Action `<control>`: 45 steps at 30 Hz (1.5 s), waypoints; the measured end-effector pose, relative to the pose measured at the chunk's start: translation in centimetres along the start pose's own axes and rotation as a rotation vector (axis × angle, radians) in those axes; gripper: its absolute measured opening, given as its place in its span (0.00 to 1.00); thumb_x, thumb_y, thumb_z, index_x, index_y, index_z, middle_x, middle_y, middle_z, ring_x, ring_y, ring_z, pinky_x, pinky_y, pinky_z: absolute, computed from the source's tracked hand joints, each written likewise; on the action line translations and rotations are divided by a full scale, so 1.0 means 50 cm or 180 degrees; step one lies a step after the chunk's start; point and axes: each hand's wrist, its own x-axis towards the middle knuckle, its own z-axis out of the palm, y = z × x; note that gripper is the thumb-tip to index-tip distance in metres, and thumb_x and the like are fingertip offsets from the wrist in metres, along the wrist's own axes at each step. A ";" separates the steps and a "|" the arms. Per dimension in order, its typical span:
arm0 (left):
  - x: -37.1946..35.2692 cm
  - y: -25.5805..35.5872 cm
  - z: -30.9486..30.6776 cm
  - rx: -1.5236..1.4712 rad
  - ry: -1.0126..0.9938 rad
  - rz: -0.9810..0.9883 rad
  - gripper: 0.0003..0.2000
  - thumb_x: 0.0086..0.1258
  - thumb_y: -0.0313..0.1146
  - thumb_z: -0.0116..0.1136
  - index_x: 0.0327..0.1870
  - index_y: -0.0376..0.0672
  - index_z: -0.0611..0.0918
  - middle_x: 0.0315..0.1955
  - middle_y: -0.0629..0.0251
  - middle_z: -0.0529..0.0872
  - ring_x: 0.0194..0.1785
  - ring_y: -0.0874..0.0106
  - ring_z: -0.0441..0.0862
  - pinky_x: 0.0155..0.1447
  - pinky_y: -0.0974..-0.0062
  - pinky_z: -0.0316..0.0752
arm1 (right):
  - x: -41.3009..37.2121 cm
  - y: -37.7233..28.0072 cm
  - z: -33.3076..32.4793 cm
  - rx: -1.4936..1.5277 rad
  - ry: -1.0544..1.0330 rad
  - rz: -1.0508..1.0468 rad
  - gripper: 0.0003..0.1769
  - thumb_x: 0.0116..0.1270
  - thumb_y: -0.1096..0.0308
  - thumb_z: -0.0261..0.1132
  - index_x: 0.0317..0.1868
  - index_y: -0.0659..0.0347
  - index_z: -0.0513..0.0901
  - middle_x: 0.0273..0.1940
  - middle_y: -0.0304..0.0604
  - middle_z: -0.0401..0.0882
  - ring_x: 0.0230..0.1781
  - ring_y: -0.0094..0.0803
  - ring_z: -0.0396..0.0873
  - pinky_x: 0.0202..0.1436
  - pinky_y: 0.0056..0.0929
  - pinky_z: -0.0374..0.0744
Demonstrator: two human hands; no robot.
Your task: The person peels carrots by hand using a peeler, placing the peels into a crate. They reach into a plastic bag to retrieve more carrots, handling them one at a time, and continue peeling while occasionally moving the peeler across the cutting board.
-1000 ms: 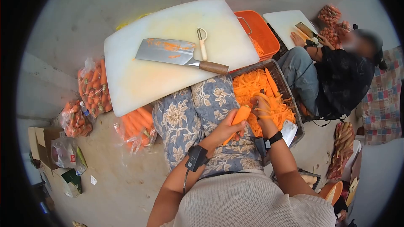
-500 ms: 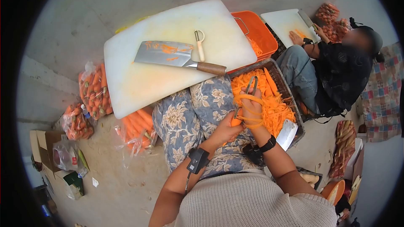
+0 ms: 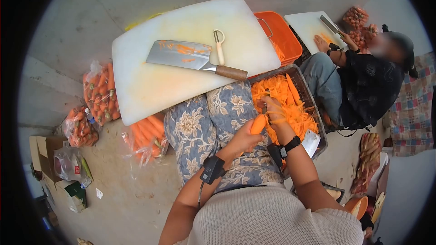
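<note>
My left hand (image 3: 245, 139) is closed around a peeled orange carrot (image 3: 259, 124), held above my lap with its tip pointing up. In my right hand (image 3: 273, 107) is a metal peeler (image 3: 267, 93), mostly hidden by the fingers and close to the carrot. Orange strips (image 3: 278, 120) hang around that hand and wrist. Below it, a dark crate (image 3: 314, 98) holds a heap of carrot peelings (image 3: 297, 118) and some whole carrots. A second blade (image 3: 310, 142) lies at the crate's near right side.
A white cutting board (image 3: 136, 86) beyond my knees bears a cleaver (image 3: 177, 55) and another peeler (image 3: 220, 52). Bags of carrots (image 3: 147, 134) stand at left. An orange tub (image 3: 290, 41) is behind the crate. At right, a seated person (image 3: 368, 81) holds a knife over another board (image 3: 309, 27).
The carrot has come up into clearer view in my left hand. My right hand has turned the peeler, and the loose strips have slid lower. The co-worker's knife has shifted slightly.
</note>
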 end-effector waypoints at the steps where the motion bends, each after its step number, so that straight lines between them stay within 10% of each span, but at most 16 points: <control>1: -0.001 -0.002 0.002 0.0022 0.0023 -0.0010 0.27 0.59 0.22 0.55 0.59 0.43 0.61 0.18 0.72 0.68 0.13 0.84 0.61 0.14 0.84 0.52 | 0.006 0.002 -0.001 -0.0050 -0.0079 0.0065 0.18 0.59 0.58 0.59 0.41 0.66 0.75 0.36 0.41 0.75 0.36 0.28 0.74 0.38 0.26 0.73; 3: -0.001 -0.006 0.000 -0.0052 -0.0011 -0.0062 0.27 0.59 0.22 0.55 0.59 0.43 0.61 0.18 0.72 0.68 0.12 0.85 0.60 0.14 0.85 0.52 | -0.001 0.000 0.002 -0.0087 -0.0138 0.0117 0.19 0.59 0.58 0.59 0.42 0.66 0.75 0.38 0.42 0.76 0.38 0.29 0.73 0.41 0.27 0.72; 5: 0.003 -0.004 -0.005 -0.0094 -0.0051 -0.0071 0.26 0.60 0.21 0.54 0.60 0.44 0.61 0.17 0.73 0.67 0.11 0.85 0.60 0.14 0.86 0.52 | -0.012 -0.014 0.027 0.0132 0.0108 0.0147 0.11 0.56 0.60 0.59 0.27 0.60 0.73 0.23 0.35 0.66 0.19 0.24 0.65 0.21 0.22 0.65; 17: -0.013 -0.015 0.003 -0.0551 -0.0559 0.0177 0.21 0.69 0.34 0.50 0.59 0.46 0.58 0.27 0.68 0.71 0.17 0.81 0.68 0.17 0.85 0.64 | -0.020 0.027 -0.059 0.0732 0.0323 0.0403 0.11 0.59 0.60 0.60 0.33 0.57 0.71 0.28 0.36 0.69 0.28 0.25 0.72 0.28 0.25 0.74; 22: 0.002 -0.032 0.000 -0.0707 -0.0341 0.0280 0.18 0.69 0.32 0.51 0.57 0.46 0.62 0.33 0.66 0.73 0.24 0.77 0.72 0.22 0.83 0.69 | -0.064 -0.030 -0.028 0.0229 0.0597 -0.0621 0.15 0.60 0.58 0.59 0.40 0.59 0.69 0.42 0.41 0.75 0.44 0.30 0.75 0.46 0.33 0.74; 29: -0.002 -0.024 0.006 -0.0393 -0.0310 0.0254 0.15 0.64 0.26 0.53 0.50 0.44 0.66 0.21 0.70 0.70 0.17 0.83 0.66 0.17 0.86 0.60 | -0.058 0.013 0.032 -0.0965 0.0655 -0.2332 0.18 0.58 0.63 0.62 0.39 0.68 0.68 0.38 0.47 0.71 0.36 0.32 0.71 0.40 0.30 0.71; 33: -0.005 -0.012 0.013 -0.0201 0.0082 -0.0012 0.14 0.62 0.25 0.55 0.46 0.44 0.66 0.15 0.75 0.66 0.11 0.85 0.59 0.13 0.87 0.52 | -0.019 0.026 0.030 -0.0983 0.0755 -0.2185 0.16 0.57 0.63 0.63 0.36 0.68 0.69 0.33 0.45 0.72 0.30 0.29 0.71 0.34 0.27 0.72; 35: -0.004 -0.007 0.011 -0.0192 0.0056 -0.0040 0.15 0.62 0.24 0.55 0.47 0.44 0.66 0.15 0.75 0.66 0.11 0.86 0.59 0.13 0.87 0.51 | -0.024 0.003 0.031 -0.0891 0.0540 -0.0786 0.14 0.55 0.63 0.63 0.32 0.67 0.72 0.25 0.40 0.71 0.24 0.28 0.70 0.27 0.26 0.70; 45: 0.001 -0.009 0.002 -0.0277 -0.0081 -0.0099 0.18 0.59 0.22 0.54 0.50 0.43 0.67 0.20 0.73 0.68 0.12 0.85 0.59 0.13 0.86 0.52 | 0.019 0.016 0.004 -0.0386 0.0081 -0.0222 0.14 0.54 0.62 0.61 0.29 0.66 0.74 0.23 0.37 0.71 0.19 0.22 0.66 0.22 0.20 0.68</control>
